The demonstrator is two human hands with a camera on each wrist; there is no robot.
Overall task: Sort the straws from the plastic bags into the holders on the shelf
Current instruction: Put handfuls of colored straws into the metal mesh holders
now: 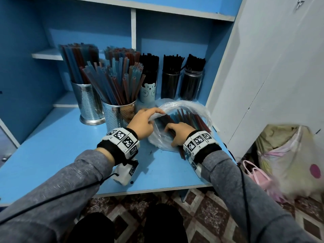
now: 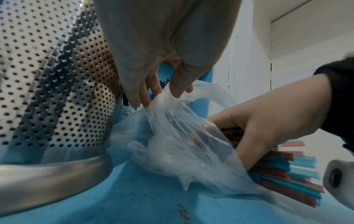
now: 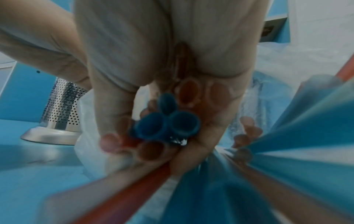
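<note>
Currently: straws (image 1: 185, 118), light, stiff, slippery, bunched in right hand (image 1: 177, 133), best gripped mid-length; left hand (image 1: 142, 124) pinches limp plastic bag (image 1: 192, 106) rim

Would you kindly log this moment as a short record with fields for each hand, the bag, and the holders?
left hand: pinches the rim of the plastic bag, lifting it open
right hand: inside the bag, grips a few coloured straws
bag: lies on the blue shelf, red and blue straws inside
holders: two perforated metal cups with coloured straws; bear cup and two jars with black straws
</note>
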